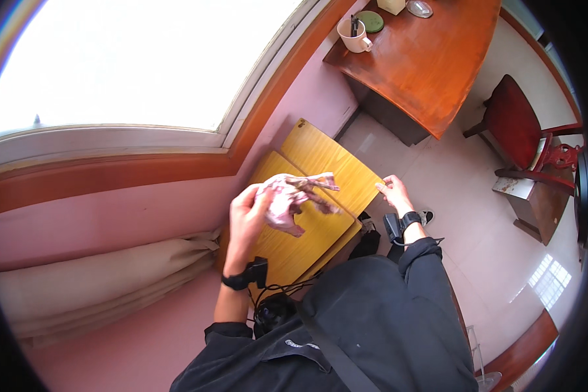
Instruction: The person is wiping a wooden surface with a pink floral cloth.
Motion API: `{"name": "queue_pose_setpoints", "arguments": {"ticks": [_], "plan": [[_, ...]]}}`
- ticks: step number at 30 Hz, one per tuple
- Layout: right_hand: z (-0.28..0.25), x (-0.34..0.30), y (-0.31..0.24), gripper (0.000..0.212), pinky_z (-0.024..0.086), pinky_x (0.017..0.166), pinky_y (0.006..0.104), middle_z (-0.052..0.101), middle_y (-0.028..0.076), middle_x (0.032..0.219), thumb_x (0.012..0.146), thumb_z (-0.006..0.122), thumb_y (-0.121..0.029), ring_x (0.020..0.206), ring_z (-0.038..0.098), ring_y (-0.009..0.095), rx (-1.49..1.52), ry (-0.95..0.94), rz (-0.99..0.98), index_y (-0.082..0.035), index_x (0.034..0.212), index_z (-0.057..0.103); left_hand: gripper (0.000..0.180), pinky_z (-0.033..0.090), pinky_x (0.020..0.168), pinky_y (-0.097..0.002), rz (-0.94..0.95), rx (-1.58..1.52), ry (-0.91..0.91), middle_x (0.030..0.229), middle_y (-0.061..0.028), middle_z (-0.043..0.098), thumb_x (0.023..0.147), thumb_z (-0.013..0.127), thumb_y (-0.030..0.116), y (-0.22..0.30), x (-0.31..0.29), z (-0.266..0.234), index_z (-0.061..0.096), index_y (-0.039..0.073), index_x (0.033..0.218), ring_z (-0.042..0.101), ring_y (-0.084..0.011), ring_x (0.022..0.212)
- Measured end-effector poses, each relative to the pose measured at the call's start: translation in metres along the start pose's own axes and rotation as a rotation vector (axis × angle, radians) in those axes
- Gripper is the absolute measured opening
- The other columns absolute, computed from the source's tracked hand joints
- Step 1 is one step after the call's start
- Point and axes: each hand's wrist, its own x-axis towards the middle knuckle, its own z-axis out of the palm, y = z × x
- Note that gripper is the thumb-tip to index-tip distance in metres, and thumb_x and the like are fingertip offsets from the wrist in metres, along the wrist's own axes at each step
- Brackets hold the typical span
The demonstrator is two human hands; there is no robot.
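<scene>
A crumpled pink, white and brown cloth (pixel 286 202) is gripped in my left hand (pixel 247 210), its loose end trailing to the right above a yellow wood-grain table (pixel 287 251). At the far side of that table, a separate yellow board (pixel 336 160) lies along a seam. My right hand (pixel 396 193) pinches this board's right corner between thumb and fingers. Both wrists carry black straps with small devices, and cables run near my lap.
A bright window (pixel 130 59) and pink wall are on the left, with a beige curtain (pixel 104 281) below. Ahead stands a reddish desk (pixel 424 59) bearing a mug (pixel 355 34) with pens and a green lid (pixel 370 21). A dark red chair (pixel 516 114) stands right.
</scene>
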Motion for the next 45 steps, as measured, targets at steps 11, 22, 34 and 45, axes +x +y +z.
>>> {"name": "queue_pose_setpoints", "arguments": {"ticks": [11, 22, 34, 45], "plan": [[0.014, 0.004, 0.017, 0.036, 0.047, 0.053, 0.0297, 0.066, 0.004, 0.083, 0.094, 0.078, -0.03, 0.062, 0.058, 0.011, -0.038, 0.098, -0.117, -0.007, 0.116, 0.061, 0.022, 0.053, 0.076, -0.0255, 0.014, 0.257, 0.092, 0.097, -0.0039, 0.074, 0.097, 0.073, 0.012, 0.022, -0.036, -0.046, 0.073, -0.006, 0.109, 0.065, -0.0081, 0.088], [0.01, -0.005, 0.007, 0.04, 0.053, 0.064, 0.036, 0.069, 0.008, 0.086, 0.091, 0.08, -0.033, 0.069, 0.065, 0.019, -0.077, 0.126, -0.104, -0.006, 0.116, 0.063, 0.015, 0.053, 0.073, -0.0287, 0.088, 0.522, -0.122, 0.088, -0.0098, 0.073, 0.099, 0.065, 0.009, -0.069, -0.021, -0.007, 0.071, -0.003, 0.108, 0.067, -0.0129, 0.079], [0.009, -0.005, 0.01, 0.036, 0.045, 0.053, 0.0291, 0.068, 0.004, 0.082, 0.095, 0.077, -0.031, 0.06, 0.057, 0.011, -0.008, 0.108, -0.095, -0.007, 0.116, 0.062, 0.024, 0.049, 0.079, -0.0503, 0.379, 0.909, -0.129, 0.098, -0.0152, 0.065, 0.078, 0.07, 0.006, -0.19, -0.007, 0.059, 0.068, 0.004, 0.102, 0.06, -0.0383, 0.095], [0.008, -0.01, 0.01, 0.039, 0.052, 0.063, 0.0329, 0.066, 0.004, 0.083, 0.094, 0.078, -0.031, 0.066, 0.061, 0.014, -0.009, 0.09, -0.062, -0.006, 0.119, 0.063, 0.021, 0.051, 0.067, -0.0391, 0.238, 0.693, 0.088, 0.081, -0.0127, 0.06, 0.08, 0.07, 0.002, -0.027, -0.054, -0.008, 0.072, 0.001, 0.101, 0.062, -0.0279, 0.073]]}}
